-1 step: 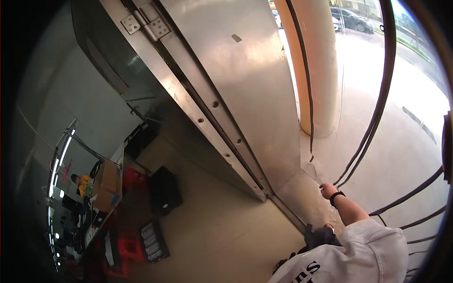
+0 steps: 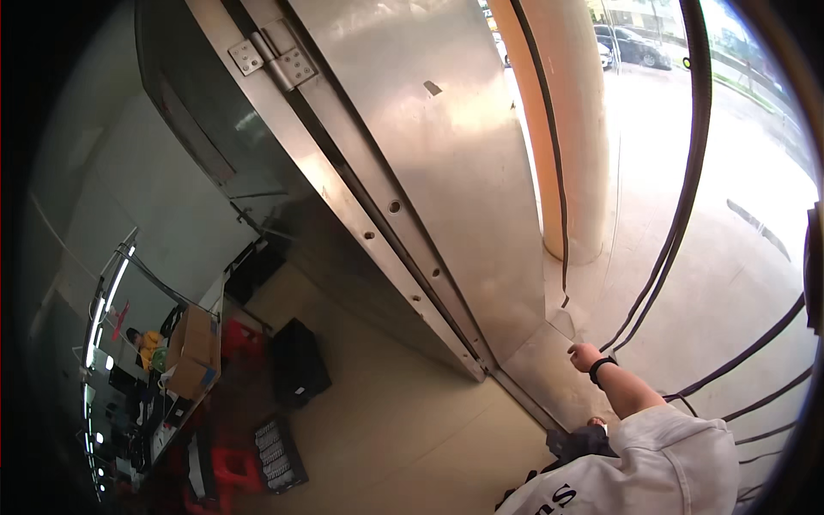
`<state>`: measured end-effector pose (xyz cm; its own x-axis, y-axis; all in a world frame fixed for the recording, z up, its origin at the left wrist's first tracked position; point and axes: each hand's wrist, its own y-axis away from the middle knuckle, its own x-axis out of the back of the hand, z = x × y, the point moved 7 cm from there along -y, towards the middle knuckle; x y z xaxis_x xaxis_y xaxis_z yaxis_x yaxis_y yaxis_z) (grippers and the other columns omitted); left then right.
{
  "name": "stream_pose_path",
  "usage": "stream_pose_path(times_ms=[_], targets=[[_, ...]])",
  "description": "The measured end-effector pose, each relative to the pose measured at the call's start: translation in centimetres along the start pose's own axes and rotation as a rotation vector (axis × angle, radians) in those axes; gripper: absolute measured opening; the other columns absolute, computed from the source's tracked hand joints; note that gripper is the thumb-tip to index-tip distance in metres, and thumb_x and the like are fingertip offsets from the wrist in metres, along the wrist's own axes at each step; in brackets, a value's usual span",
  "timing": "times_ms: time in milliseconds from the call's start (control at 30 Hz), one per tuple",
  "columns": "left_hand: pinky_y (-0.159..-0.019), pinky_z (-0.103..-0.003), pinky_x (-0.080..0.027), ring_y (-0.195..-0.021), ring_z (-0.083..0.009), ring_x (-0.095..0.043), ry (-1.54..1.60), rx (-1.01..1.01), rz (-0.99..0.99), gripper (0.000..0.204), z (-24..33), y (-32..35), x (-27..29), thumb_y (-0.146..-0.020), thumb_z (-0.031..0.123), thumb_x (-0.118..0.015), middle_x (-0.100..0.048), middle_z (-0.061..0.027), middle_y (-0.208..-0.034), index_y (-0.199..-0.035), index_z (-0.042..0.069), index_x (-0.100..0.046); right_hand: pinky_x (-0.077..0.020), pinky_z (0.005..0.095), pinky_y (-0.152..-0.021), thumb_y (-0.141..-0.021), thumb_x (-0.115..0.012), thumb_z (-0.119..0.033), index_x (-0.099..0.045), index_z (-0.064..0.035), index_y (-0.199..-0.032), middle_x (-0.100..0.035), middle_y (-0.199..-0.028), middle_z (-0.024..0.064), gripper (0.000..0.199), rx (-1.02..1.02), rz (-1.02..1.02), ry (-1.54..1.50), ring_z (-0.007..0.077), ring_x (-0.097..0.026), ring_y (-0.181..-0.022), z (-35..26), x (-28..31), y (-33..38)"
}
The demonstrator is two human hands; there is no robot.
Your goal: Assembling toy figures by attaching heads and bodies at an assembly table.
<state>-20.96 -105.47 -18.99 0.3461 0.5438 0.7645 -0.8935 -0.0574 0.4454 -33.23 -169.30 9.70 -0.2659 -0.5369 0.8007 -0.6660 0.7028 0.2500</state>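
My right hand, with a black band on its wrist, reaches forward from a white short sleeve. Its fingers are curled closed; whatever they may hold is too small to make out. In the picture, the hand appears beside the dark hanging cables and right of a metal door panel. Whether it touches either, I cannot tell. My left hand does not show.
A metal door frame with a hinge crosses the middle. Inside on the left are a black crate, red stools, a tray and a table with a cardboard box. A round pillar stands outside, cars beyond.
The view has shifted slightly, and the door hinge sits a little further right and lower. My right hand appears slightly further left and lower, still closed.
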Motion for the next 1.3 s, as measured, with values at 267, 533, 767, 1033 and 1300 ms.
stream_pose_path(times_ms=[267, 533, 767, 1033, 1300], targets=[[-0.084, -0.03, -0.044, -0.091, -0.0243, -0.059, 0.353, -0.444, 0.046, 0.026, 36.4, -21.6, 2.5, -0.075, 0.017, -0.052, -0.064, -0.015, -0.09, -0.09, -0.002, -0.063, -0.0468, 0.0401, -0.076, -0.075, -0.051, -0.01, -0.054, -0.0053, -0.107, -0.061, -0.09, 0.0157, 0.033, 0.231, 0.668, -0.052, 0.0326, -0.058, -0.086, -18.2, 20.9, -6.9], [-0.084, -0.031, -0.043, -0.093, -0.0249, -0.059, 0.638, -0.531, 0.285, 0.029, 49.8, -28.7, 15.4, -0.078, 0.019, -0.05, -0.063, -0.0154, -0.093, -0.093, -0.002, -0.062, -0.0453, 0.0339, -0.079, -0.079, -0.055, -0.01, -0.037, -0.0026, -0.125, -0.055, -0.104, 0.0141, 0.05, 0.487, 1.1, -0.647, 0.0232, -0.057, -0.089, -25.8, 43.0, -6.7], [-0.085, -0.031, -0.043, -0.095, -0.0255, -0.058, 0.692, -0.141, 0.336, 0.031, 30.1, -12.8, 11.9, -0.081, 0.021, -0.049, -0.062, -0.0158, -0.095, -0.095, -0.003, -0.061, -0.0257, 0.0436, -0.103, -0.086, -0.02, -0.062, -0.019, -0.0063, -0.137, -0.02, -0.142, 0.015, 0.076, 1.27, -1.004, -1.737, 0.0273, -0.024, -0.13, -48.2, 32.2, 3.5], [-0.097, -0.033, -0.033, -0.114, -0.0276, -0.046, 0.895, -0.182, 0.468, 0.056, 28.9, 7.2, 32.1, -0.092, 0.039, -0.036, -0.049, -0.0227, -0.118, -0.116, -0.011, -0.044, -0.0227, 0.0433, -0.104, -0.086, -0.016, -0.062, -0.018, -0.0057, -0.137, -0.018, -0.143, 0.0127, 0.076, 0.8, -1.55, -1.82, 0.0249, -0.019, -0.132, -60.3, 13.0, 6.4], [-0.101, -0.037, -0.027, -0.12, -0.0317, -0.039, 0.355, -0.435, 0.913, 0.042, 22.5, 15.3, 49.4, -0.091, 0.02, -0.041, -0.045, -0.0218, -0.123, -0.126, -0.003, -0.038, -0.0267, 0.0393, -0.101, -0.087, -0.024, -0.059, -0.03, -0.0054, -0.133, -0.034, -0.136, 0.0117, 0.071, 0.397, -1.894, -1.385, 0.0231, -0.031, -0.126, -70.1, -15.0, 25.3]])
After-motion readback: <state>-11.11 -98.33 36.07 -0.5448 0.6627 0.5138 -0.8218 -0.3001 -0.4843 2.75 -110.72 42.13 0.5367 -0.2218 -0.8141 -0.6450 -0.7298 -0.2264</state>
